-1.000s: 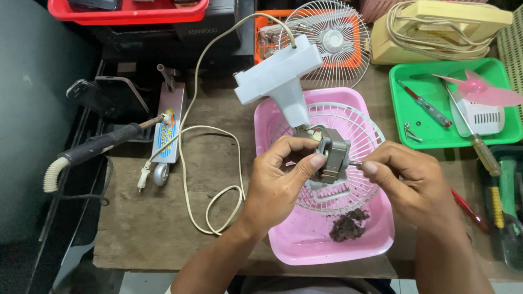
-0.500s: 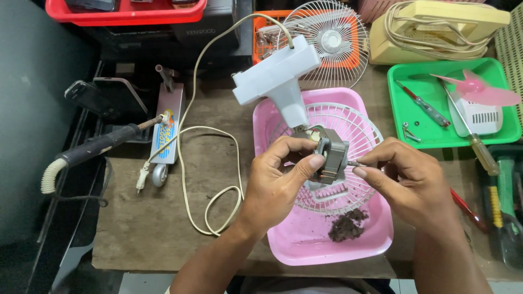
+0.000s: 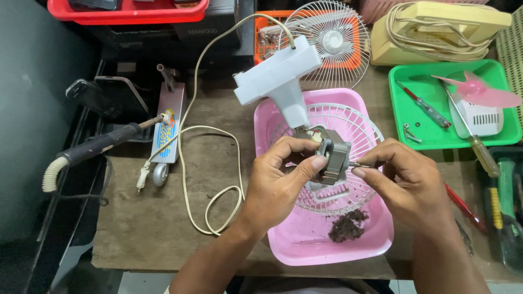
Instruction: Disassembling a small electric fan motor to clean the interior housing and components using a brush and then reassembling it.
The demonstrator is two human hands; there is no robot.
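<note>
Barely shifted since a second ago — both hands remain on the fan motor [image 3: 330,159].
Left hand [image 3: 283,182] clamps its body, right hand [image 3: 406,179] pinches the shaft — long axis toward 3 o'clock, over the pink basket [image 3: 305,247]; white stand [image 3: 278,81] at 11.

Left hand [image 3: 283,182] raised on a bare forearm that enters from the lower edge, palm turned toward the right; its fingers curl over the top of a small grey metal fan motor [image 3: 332,158] while the thumb presses the near face. Right hand [image 3: 406,182] comes in from the lower right, wrist bent inward, knuckles up; thumb and forefinger are pinched together on the motor's thin shaft, just right of the left thumb, the remaining fingers folded beneath
</note>
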